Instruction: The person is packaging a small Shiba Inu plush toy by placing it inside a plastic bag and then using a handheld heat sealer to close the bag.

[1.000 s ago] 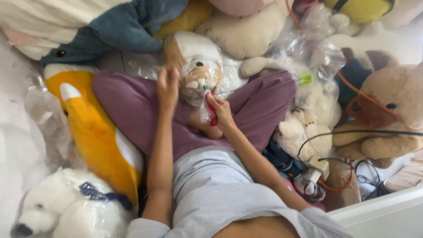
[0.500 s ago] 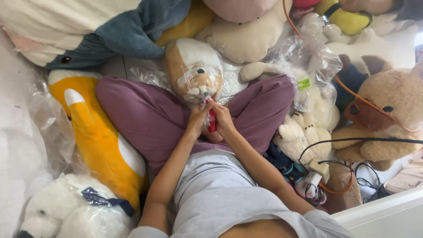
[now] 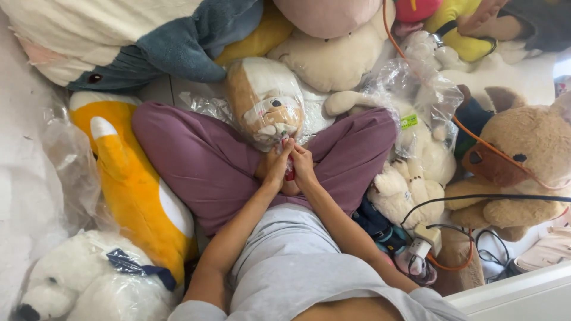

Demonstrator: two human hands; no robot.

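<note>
The left hand (image 3: 277, 168) and the right hand (image 3: 304, 166) meet at the bottom edge of a clear plastic bag (image 3: 275, 128) wrapped round a tan-and-white plush cat (image 3: 264, 98). The cat lies on the lap, between the crossed legs in purple trousers (image 3: 196, 157). Both grips are closed: the left fingers pinch the gathered film, and the right fingers hold a small red object (image 3: 289, 174) against it, too hidden to name.

As a judgement, the thin film could tear or slip out of the pinch if the hands pull apart unevenly, and the plush could roll off the lap, since only the bag's mouth is held. Loose cables (image 3: 476, 199) and a white plug adapter (image 3: 423, 241) lie close by the right leg and could snag.

The cat's face presses flat against the bag, one dark eye and pale muzzle showing through glare. Around it sit a yellow plush (image 3: 128, 184), a bagged white bear (image 3: 89, 285), a blue shark plush (image 3: 172, 41) and a brown plush dog (image 3: 523, 160).
</note>
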